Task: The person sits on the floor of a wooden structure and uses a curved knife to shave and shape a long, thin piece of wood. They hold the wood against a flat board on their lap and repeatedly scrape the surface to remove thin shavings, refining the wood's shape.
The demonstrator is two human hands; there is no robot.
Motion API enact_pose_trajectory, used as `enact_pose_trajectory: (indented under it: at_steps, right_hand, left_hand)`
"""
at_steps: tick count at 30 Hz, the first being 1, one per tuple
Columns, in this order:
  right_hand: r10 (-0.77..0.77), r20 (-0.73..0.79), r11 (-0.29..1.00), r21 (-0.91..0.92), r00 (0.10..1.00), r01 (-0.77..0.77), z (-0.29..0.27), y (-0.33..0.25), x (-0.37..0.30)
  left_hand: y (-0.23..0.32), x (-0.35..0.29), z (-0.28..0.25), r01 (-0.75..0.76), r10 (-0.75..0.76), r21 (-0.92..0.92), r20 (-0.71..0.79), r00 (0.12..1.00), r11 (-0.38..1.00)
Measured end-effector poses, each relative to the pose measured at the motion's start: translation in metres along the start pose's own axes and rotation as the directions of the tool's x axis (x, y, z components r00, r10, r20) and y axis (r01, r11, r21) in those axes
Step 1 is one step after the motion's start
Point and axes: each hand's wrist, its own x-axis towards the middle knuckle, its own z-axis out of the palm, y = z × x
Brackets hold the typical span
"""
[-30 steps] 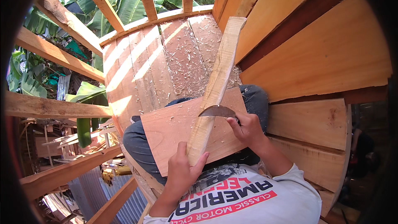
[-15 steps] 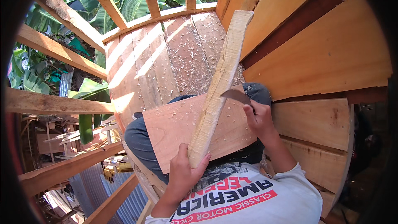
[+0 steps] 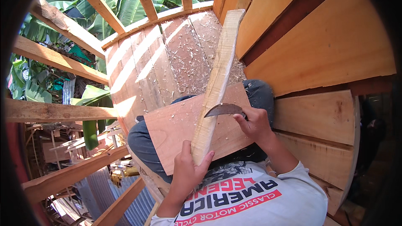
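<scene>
A long, pale piece of wood point(image 3: 218, 71) slants up and away from me, its near end gripped between the thumb and fingers of my left hand point(image 3: 189, 165). My right hand point(image 3: 255, 124) is closed around the handle of a knife with a dark curved blade point(image 3: 224, 109). The handle itself is mostly hidden by the fingers. That blade lies across the lower half of the wood, its tip at the left edge. Under both is a flat wooden board point(image 3: 167, 136) resting on my lap, dotted with a few shavings.
Plank flooring point(image 3: 167, 67) strewn with wood shavings stretches ahead. Wooden rails point(image 3: 63, 111) line the left side, with banana leaves point(image 3: 113, 6) and corrugated metal sheets beyond. A plank wall point(image 3: 331, 37) rises close on the right.
My right hand has drawn the knife down along the wood toward me, and the blade now crosses the wood's face. The wood's far end has shifted slightly left. My left hand keeps its grip.
</scene>
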Motion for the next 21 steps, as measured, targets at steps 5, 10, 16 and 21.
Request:
enact_pose_trajectory:
  at_steps: [5, 10, 16, 21]
  right_hand:
    - [-0.029, -0.016, 0.999, -0.024, 0.999, 0.029, -0.003, 0.014, 0.013]
    - [-0.314, 0.139, 0.949, 0.035, 0.939, 0.313, -0.005, -0.014, 0.010]
    - [-0.194, 0.104, 0.978, 0.093, 0.976, 0.184, -0.014, -0.006, 0.023]
    - [0.280, -0.039, 0.935, 0.240, 0.959, -0.263, -0.013, 0.017, 0.032]
  left_hand:
    - [-0.001, -0.003, 0.000, 0.001, 0.000, -0.078, 0.017, 1.000, 0.997]
    - [-0.001, 0.001, 0.004, -0.031, 0.035, -0.161, 0.017, 0.999, 0.987]
    - [0.000, -0.001, 0.013, 0.016, -0.002, -0.210, 0.066, 0.998, 0.978]
    - [-0.008, -0.004, 0.009, 0.117, -0.078, -0.277, 0.147, 0.986, 0.954]
